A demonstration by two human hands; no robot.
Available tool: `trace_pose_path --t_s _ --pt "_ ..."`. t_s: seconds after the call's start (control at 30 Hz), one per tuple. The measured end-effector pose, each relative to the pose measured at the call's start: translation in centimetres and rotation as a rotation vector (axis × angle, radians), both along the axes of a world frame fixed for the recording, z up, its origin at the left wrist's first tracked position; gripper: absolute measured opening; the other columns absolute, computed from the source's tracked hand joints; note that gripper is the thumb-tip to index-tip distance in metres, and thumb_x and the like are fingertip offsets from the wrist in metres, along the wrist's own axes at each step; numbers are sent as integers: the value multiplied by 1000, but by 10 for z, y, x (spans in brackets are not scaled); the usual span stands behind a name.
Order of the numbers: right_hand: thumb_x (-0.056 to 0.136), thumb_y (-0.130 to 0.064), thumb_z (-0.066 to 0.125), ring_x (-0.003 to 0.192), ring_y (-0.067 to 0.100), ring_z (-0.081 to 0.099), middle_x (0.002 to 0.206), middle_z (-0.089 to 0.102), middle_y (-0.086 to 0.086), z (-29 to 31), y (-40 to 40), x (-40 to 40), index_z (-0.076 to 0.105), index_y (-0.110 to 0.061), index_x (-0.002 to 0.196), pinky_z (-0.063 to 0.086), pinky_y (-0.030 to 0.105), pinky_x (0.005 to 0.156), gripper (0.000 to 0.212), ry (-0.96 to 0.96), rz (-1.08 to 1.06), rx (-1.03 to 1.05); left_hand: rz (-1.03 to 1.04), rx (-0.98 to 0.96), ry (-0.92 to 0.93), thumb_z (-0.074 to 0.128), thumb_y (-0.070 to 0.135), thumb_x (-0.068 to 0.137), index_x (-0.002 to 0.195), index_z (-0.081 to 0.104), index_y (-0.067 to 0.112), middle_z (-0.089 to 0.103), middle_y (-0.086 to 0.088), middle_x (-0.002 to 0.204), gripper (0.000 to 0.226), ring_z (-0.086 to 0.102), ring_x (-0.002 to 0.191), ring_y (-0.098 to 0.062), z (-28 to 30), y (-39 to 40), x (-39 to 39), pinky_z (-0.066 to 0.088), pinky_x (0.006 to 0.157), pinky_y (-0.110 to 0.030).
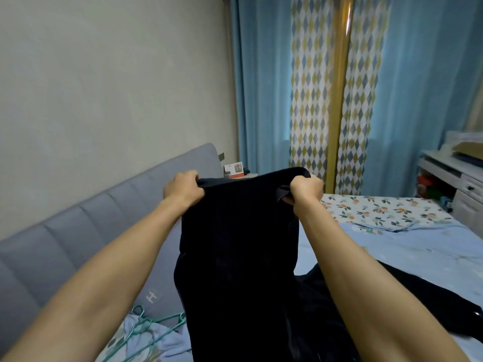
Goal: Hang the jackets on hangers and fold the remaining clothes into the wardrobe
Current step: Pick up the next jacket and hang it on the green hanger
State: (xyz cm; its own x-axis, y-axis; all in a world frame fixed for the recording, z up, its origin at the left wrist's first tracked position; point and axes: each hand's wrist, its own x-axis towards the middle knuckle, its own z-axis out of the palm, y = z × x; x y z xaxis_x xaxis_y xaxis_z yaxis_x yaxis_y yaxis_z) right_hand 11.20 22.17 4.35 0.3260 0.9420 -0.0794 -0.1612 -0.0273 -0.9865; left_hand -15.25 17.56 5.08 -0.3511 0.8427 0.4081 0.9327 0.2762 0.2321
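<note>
Black garment hangs over the bed, its top edge in the grip of left hand and right hand.

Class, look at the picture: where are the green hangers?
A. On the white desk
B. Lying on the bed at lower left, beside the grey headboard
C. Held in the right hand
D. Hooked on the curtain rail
B: the green hangers lie on the bed near the grey headboard, while both hands grip the dark garment.
</note>
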Motion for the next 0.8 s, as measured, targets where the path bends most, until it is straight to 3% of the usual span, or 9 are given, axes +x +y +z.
trace_pose_path --t_s 0.17,0.23,0.37,0.5,0.57,0.63,0.7,0.73,0.8 --pt "92 3 43 92 33 64 106 63 13 -21 -5 1 63 -13 110 61 50 71 32 67 57 -94 42 -472 -207 48 4 83 96 69 1 70 -19 86 24 72 64 -29 -41 -2 -11 58 55 -32" --pt "92 4 44 93 34 62 109 59 13 -34 -11 3 59 -10 117 62 49 70 33 55 73 -123 60 -500 -273 45 0 83 91 68 -4 71 -21 80 25 71 57 -28 -52 -9 -8 56 50 -31" --pt "86 -6 59 99 31 63 119 58 15 -56 -20 3 55 -1 126 62 43 62 41 -44 207 -146 82 -253 -489 44 2 83 75 57 0 61 -16 67 15 59 41 -23 -59 -14 8 42 33 -23" --pt "78 -9 64 92 20 65 99 58 7 -64 -29 -3 59 -2 99 62 36 69 23 -98 455 -76 11 43 -1179 56 6 89 82 58 6 56 -8 73 7 52 46 -15 -50 -7 32 43 33 -17" --pt "76 -3 60 85 24 68 86 61 12 -68 -27 -4 60 4 88 62 43 74 14 -290 468 -25 6 189 -1328 59 9 87 79 59 8 57 -7 74 8 51 50 -16 -44 -5 42 46 38 -17" --pt "71 -5 57 80 32 71 81 68 20 -75 -23 -3 63 7 84 60 53 70 19 -510 446 102 -9 277 -1121 63 16 76 67 59 11 56 -6 65 10 50 46 -19 -43 -10 51 47 46 -22" --pt "76 -13 61 73 29 70 75 68 17 -81 -28 3 64 0 79 59 44 63 13 -693 456 208 -20 223 -653 58 19 66 55 49 13 46 -4 52 16 44 46 -23 -48 -19 58 38 50 -24" --pt "82 -21 65 67 26 67 69 66 13 -84 -32 7 61 -3 74 53 34 57 20 -744 470 232 -15 174 -452 57 17 64 52 43 11 40 -3 49 19 39 47 -24 -51 -22 61 32 48 -25" --pt "87 -54 63 59 24 61 61 55 11 -91 -39 14 50 -5 67 46 28 57 54 -733 515 204 -20 96 -318 53 16 61 49 33 11 33 -2 47 24 30 48 -25 -55 -29 66 25 48 -26"
